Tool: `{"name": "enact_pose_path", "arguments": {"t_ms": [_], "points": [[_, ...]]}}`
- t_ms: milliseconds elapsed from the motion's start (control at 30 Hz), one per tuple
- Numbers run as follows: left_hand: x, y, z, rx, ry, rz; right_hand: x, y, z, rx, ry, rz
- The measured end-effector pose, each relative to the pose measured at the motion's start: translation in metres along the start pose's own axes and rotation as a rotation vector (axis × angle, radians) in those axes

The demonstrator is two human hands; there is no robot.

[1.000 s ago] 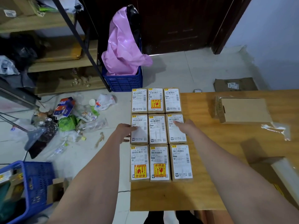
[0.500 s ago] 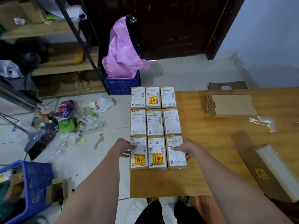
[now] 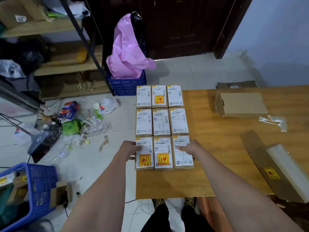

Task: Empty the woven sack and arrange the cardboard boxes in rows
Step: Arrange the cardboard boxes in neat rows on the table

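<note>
Several small cardboard boxes (image 3: 161, 122) with white shipping labels lie flat in a tight three-by-three block at the left end of the wooden table (image 3: 217, 148). My left hand (image 3: 129, 149) presses against the left side of the nearest row, its thumb on the near-left box (image 3: 144, 156). My right hand (image 3: 189, 148) rests with straight fingers on top of the near-right box (image 3: 183, 158). The middle near box (image 3: 163, 153) sits squeezed between them. No woven sack is in view.
A larger plain cardboard box (image 3: 240, 104) and a scrap of clear tape (image 3: 272, 122) lie on the table's right. A long box (image 3: 280, 171) overhangs the near right corner. Blue crates (image 3: 127, 84) (image 3: 38, 186), a pink bag (image 3: 127, 52), floor litter (image 3: 75, 121) and shelves stand left.
Both hands have drawn back from the middle row to the nearest row of boxes and now bracket it from either side. The camera has pulled back slightly.
</note>
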State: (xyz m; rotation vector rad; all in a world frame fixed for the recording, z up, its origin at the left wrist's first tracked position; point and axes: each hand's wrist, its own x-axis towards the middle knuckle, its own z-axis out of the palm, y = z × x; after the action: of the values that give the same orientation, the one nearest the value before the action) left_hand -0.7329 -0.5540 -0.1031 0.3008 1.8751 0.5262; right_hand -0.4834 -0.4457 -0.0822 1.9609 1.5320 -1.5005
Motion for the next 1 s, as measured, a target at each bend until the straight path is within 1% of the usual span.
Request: {"name": "enact_pose_path", "arguments": {"t_ms": [100,167,233,300,333,433,533,700,867,1000], "points": [[0.001,0.0,0.0,0.014,-0.017,0.001,0.004,0.004,0.002,0.007,-0.011,0.0],[-0.001,0.003,-0.002,0.075,-0.004,0.002,0.004,0.004,0.001,0.009,-0.042,0.024],[-0.005,0.011,-0.003,0.13,0.093,0.022,0.004,0.002,-0.003,-0.008,-0.041,0.033],[-0.011,0.024,-0.006,0.164,0.215,0.084,0.003,-0.004,-0.009,0.015,0.002,0.016],[-0.013,0.033,-0.008,0.173,0.251,0.125,0.003,-0.01,-0.013,0.039,0.034,0.008],[-0.023,0.064,-0.008,0.208,0.277,0.231,-0.003,-0.029,-0.032,0.089,0.125,-0.011],[-0.034,0.101,0.002,0.238,0.261,0.315,-0.01,-0.045,-0.055,0.161,0.169,-0.036],[-0.054,0.158,0.046,0.289,0.148,0.442,-0.014,-0.049,-0.102,0.197,0.228,-0.072],[-0.069,0.203,0.11,0.308,0.059,0.483,0.001,-0.032,-0.152,0.305,0.29,-0.077],[-0.069,0.231,0.169,0.23,0.0,0.416,0.02,-0.018,-0.191,0.36,0.291,-0.051]]}}
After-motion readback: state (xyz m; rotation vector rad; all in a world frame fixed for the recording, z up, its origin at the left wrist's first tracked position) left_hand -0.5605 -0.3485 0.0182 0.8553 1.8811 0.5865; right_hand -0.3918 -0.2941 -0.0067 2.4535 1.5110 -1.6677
